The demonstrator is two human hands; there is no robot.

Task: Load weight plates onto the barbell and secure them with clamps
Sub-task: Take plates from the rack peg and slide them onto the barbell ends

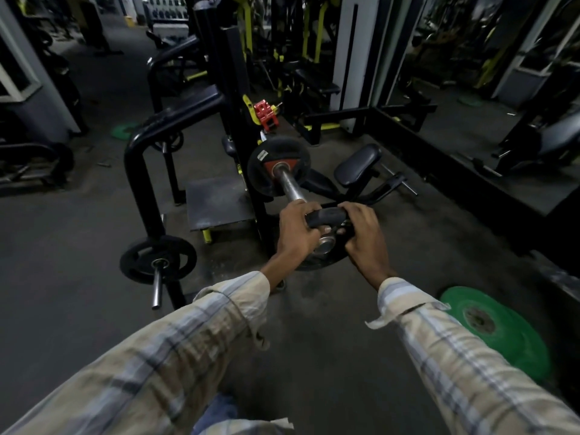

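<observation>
A black weight plate (326,215) sits at the near end of a steel barbell (290,186), low over the grey gym floor (78,293) near the middle of the scene. The left hand (296,233) clenches the plate's left edge and the right hand (364,237) clenches its right edge, fingers curled over the top rim; the bar's metal end cap shows between them. Further along the bar, a black plate with a red centre (277,166) is already on the sleeve. Both arms wear checked beige sleeves (188,340). A green plate (499,331) lies flat on the floor, near right. To the left, a black machine frame (135,171) carries a small black plate (158,259) on a peg.
</observation>
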